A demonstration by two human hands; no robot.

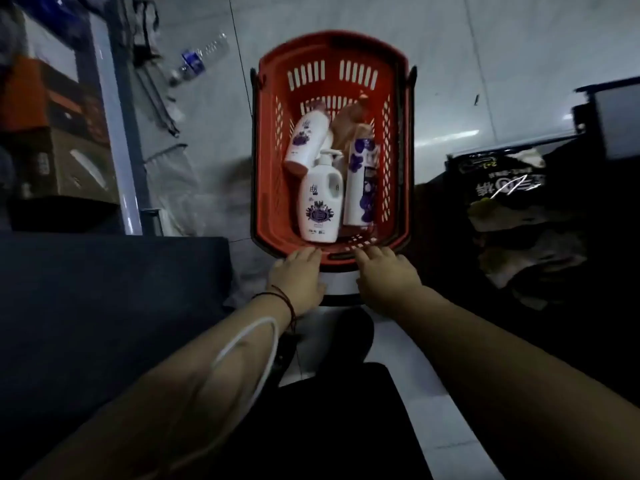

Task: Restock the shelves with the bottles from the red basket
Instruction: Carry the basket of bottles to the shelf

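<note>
1. A pale tiled floor (467, 81) fills the dim room; a metal shelf upright (117, 133) and cardboard boxes (55, 140) stand on the left, a clear water bottle (199, 58) lies on the floor beyond them, and dark printed packages (509, 188) are stacked on the right.
2. The red basket (266, 150) sits on the floor straight ahead, with its near rim just beyond both hands.
3. The left hand (298, 278) lies flat with its fingers extended, its fingertips touching the near rim and gripping nothing.
4. The right hand (388, 275) is likewise spread open and empty, reaching to the same rim.
5. Inside the basket lie a white pump bottle (320, 202), a white bottle (306, 140) tilted behind it, a tall white tube (360, 181) with purple print, and a brownish bottle (349, 129).
6. The whole frame is motion-blurred, so the labels are unreadable, and the brownish bottle is partly covered by the white ones.
</note>
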